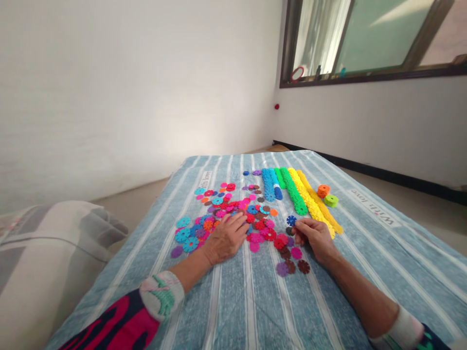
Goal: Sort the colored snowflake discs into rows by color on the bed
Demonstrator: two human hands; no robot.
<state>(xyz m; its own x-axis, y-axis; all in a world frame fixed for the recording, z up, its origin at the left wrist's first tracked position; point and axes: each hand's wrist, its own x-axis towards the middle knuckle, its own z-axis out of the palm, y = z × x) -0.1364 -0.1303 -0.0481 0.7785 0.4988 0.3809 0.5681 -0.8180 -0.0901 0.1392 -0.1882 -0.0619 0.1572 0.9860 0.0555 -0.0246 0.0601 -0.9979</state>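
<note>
The right hand (316, 238) pinches a dark blue notched disc (291, 220) between thumb and forefinger, its other fingers curled beneath. The disc is at the right edge of the mixed pile, near the lower end of the green disc row (294, 193). The left hand (226, 237) is palm down over the loose discs (257, 236), its fingers loosely extended, slightly apart and touching the pile. Whatever is under that palm is hidden. Striped cloth (233, 311) carries everything.
</note>
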